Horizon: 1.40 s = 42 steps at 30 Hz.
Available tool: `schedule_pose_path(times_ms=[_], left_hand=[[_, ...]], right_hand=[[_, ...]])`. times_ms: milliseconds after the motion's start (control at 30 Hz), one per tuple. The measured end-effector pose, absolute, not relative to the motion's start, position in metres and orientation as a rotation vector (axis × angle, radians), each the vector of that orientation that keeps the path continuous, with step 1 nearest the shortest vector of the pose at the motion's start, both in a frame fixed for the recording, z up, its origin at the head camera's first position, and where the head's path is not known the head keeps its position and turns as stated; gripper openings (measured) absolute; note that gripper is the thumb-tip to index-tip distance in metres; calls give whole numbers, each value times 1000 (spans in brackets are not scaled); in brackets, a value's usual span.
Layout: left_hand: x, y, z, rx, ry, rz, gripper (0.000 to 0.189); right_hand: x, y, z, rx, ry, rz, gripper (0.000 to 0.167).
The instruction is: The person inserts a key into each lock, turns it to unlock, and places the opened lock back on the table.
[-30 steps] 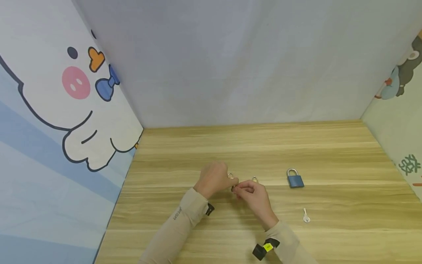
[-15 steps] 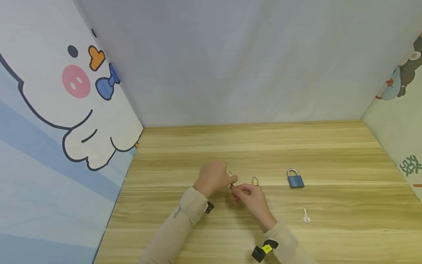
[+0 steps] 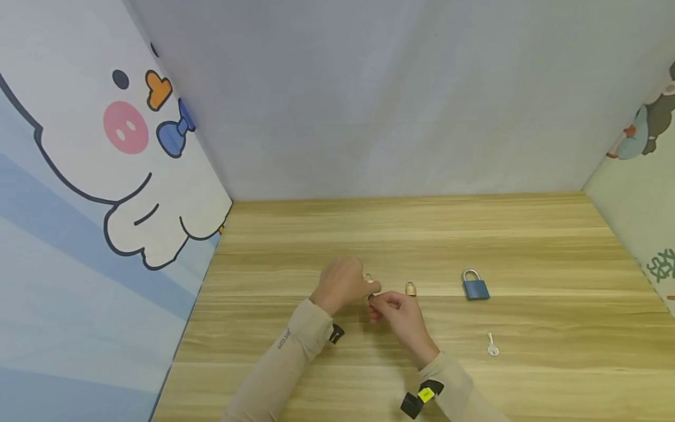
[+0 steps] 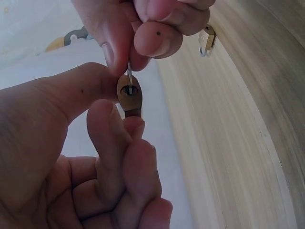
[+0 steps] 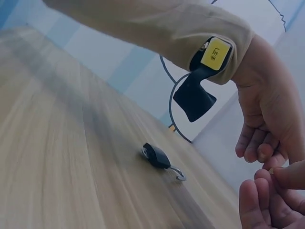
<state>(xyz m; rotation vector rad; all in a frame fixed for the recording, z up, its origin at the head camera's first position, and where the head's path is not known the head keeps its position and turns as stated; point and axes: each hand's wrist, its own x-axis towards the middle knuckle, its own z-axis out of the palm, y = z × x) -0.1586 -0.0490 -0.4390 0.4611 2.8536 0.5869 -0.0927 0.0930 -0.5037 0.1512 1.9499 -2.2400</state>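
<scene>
Forearms [image 3: 269, 366] angled inward, left hand [image 3: 341, 284] pinches a brass padlock [image 4: 126, 101], right hand [image 3: 405, 316] pinches a key [image 4: 129, 70] at its keyhole [image 4: 125, 89].

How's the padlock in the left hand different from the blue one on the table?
Colour: the held padlock is brass-coloured; the blue padlock is blue with a silvery shackle.
Place: the left hand holds the held padlock; the blue padlock lies on the table.
Key: a key meets the held padlock's keyhole; none touches the blue padlock.

Soft, even light, faint shadows on the tabletop [image 3: 554, 246], dimmer, slightly hazy wrist views
</scene>
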Motion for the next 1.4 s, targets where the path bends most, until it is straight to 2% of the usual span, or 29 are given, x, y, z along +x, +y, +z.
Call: schedule_pose_path(times_ms=[200, 400, 567, 700, 900, 1100, 1233, 1400], left_hand=[[-157, -50, -437, 465, 2822, 652, 49], [-157, -50, -437, 484, 2786, 656, 50], [-158, -50, -435, 493, 2785, 631, 50], [-157, -51, -434, 487, 2797, 625, 49], [-156, -54, -434, 508, 2816, 578, 50], [-156, -56, -430, 539, 2838, 473, 45], [-155, -61, -426, 640, 2833, 467, 42], [-156, -70, -423, 898, 2808, 527, 34]], right_hand=[[-90, 92, -509, 150, 1613, -2406, 13], [-87, 93, -512, 74, 1395, -2473, 21], [-87, 94, -512, 86, 1369, -2471, 18], [-89, 96, -513, 86, 1461, -2396, 14], [-90, 101, -513, 23, 1726, -2207, 33], [-88, 109, -511, 25, 1899, -2099, 34], [-88, 121, -509, 11, 2021, -2050, 32], [-91, 134, -503, -73, 2226, -1994, 24]])
